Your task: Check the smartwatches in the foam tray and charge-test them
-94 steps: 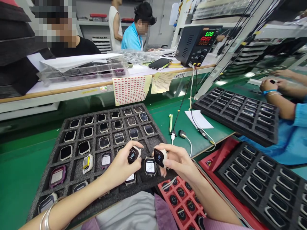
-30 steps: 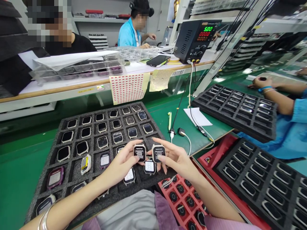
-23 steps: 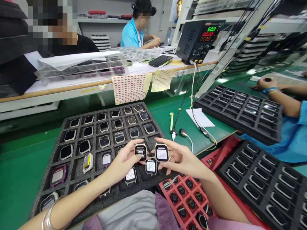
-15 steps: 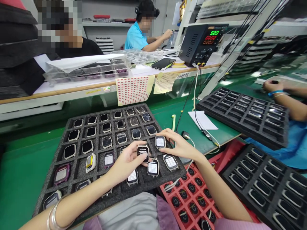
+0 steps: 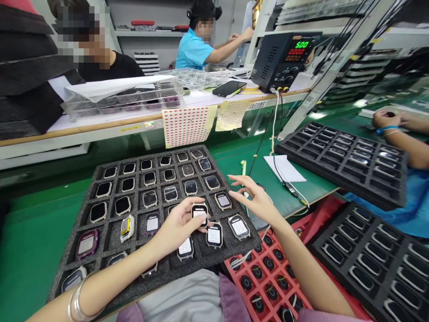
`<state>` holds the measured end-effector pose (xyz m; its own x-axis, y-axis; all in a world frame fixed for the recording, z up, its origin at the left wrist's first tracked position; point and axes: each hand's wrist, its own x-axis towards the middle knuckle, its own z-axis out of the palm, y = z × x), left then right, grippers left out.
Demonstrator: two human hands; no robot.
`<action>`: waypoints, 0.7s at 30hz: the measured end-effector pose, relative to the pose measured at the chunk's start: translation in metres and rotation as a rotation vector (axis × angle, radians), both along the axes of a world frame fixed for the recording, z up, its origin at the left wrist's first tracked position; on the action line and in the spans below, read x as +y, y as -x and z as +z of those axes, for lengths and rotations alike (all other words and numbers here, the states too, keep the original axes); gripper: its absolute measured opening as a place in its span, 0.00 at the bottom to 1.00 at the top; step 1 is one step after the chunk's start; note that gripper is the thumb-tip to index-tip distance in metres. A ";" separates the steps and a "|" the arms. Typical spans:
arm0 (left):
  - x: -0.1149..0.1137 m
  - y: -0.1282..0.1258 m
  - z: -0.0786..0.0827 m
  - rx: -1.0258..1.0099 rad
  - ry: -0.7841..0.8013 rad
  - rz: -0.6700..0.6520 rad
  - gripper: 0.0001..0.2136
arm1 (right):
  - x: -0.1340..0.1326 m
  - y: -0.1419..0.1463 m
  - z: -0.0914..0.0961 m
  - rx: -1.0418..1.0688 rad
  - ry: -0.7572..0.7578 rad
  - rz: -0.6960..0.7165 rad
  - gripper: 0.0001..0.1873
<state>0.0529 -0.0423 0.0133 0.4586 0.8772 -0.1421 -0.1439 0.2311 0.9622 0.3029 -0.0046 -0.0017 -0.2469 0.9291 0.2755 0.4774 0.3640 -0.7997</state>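
My left hand [image 5: 182, 221] grips a smartwatch [image 5: 200, 213] whose lit screen shows rows of white boxes; the thumb lies on its edge. It is held above the black foam tray [image 5: 112, 239], whose pockets hold several other watches. Just right of it, a lit watch [image 5: 223, 201] sits in a pocket at the tray's right side. My right hand [image 5: 251, 197] hovers past that edge with fingers apart and nothing in them. Nearer me lie more lit watches, one [image 5: 214, 235] below the held one and one [image 5: 239, 226] in the corner. A purple-cased watch [image 5: 87, 243] rests at left.
A red tray [image 5: 264, 277] of round black parts stands low at right, beside black trays [image 5: 375, 259] of watches. Cables and a white paper pad [image 5: 284, 168] lie on the green bench. A power supply [image 5: 284, 62] stands on the shelf. Co-workers sit opposite and at right.
My right hand has let go of the watch at the tray's right side and moved right and up. The held watch's screen has switched from dark text to white boxes.
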 end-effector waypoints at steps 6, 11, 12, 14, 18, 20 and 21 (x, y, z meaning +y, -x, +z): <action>0.009 0.003 -0.020 0.150 -0.242 -0.053 0.26 | 0.001 0.003 -0.015 0.073 0.073 -0.033 0.20; 0.018 -0.009 -0.025 0.754 -0.815 -0.052 0.37 | 0.004 0.010 -0.027 0.121 0.084 -0.073 0.22; 0.018 -0.013 -0.022 0.878 -0.892 -0.047 0.39 | 0.005 0.011 -0.029 0.129 0.086 -0.082 0.22; 0.016 -0.016 -0.010 1.121 -1.003 -0.002 0.42 | 0.006 0.012 -0.030 0.139 0.090 -0.095 0.22; 0.015 0.030 0.012 1.432 -1.021 0.136 0.37 | 0.005 0.013 -0.028 0.146 0.110 -0.110 0.23; 0.012 0.083 0.012 1.531 -0.911 0.250 0.34 | 0.004 0.014 -0.025 0.148 0.125 -0.111 0.23; 0.007 0.114 0.007 1.575 -0.823 0.342 0.35 | 0.004 0.015 -0.024 0.150 0.135 -0.109 0.24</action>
